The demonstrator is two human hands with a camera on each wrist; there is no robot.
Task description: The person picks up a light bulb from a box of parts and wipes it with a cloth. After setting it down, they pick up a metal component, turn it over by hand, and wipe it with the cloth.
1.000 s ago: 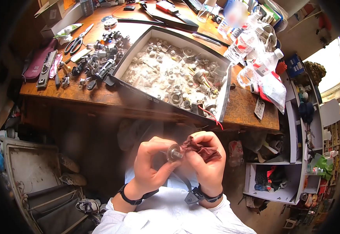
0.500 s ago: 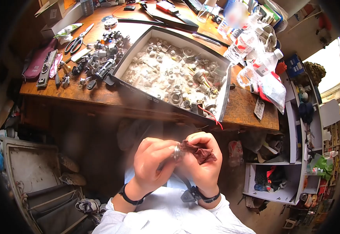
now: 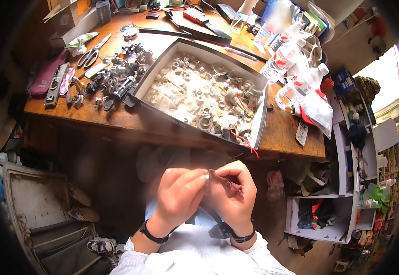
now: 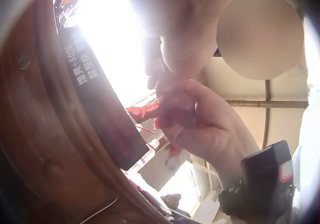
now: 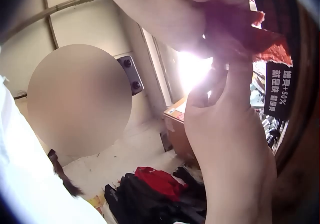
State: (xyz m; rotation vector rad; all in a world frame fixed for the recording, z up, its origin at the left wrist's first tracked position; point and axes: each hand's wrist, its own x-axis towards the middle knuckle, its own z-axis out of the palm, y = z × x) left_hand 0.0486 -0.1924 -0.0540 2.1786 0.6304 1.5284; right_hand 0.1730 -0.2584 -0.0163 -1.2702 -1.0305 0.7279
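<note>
In the head view my left hand (image 3: 177, 196) pinches a small round metal part (image 3: 207, 179) between thumb and fingers, with mostly its shiny edge showing. Close beside it, my right hand (image 3: 235, 201) grips a crumpled dark red cloth (image 3: 232, 187) against the part. The fingertips of both hands meet around it, in front of the chest and below the table's front edge. Backlit in the right wrist view, the cloth (image 5: 275, 48) sticks out past the fingers. The left wrist view also has a bright red end of the cloth (image 4: 144, 111); the metal part is hidden there.
A black-edged box (image 3: 163, 111) full of small metal and clear parts stands on the wooden table (image 3: 94, 114). Left of it lie a heap of metal fittings (image 3: 121, 75) and scissors (image 3: 92, 54). Plastic bottles (image 3: 285, 57) crowd the right side, above a shelf unit (image 3: 321, 233).
My left hand has turned so the part's disc face no longer shows. The cloth has moved down and in against it, more of it tucked inside my right hand. The head view has shifted slightly.
</note>
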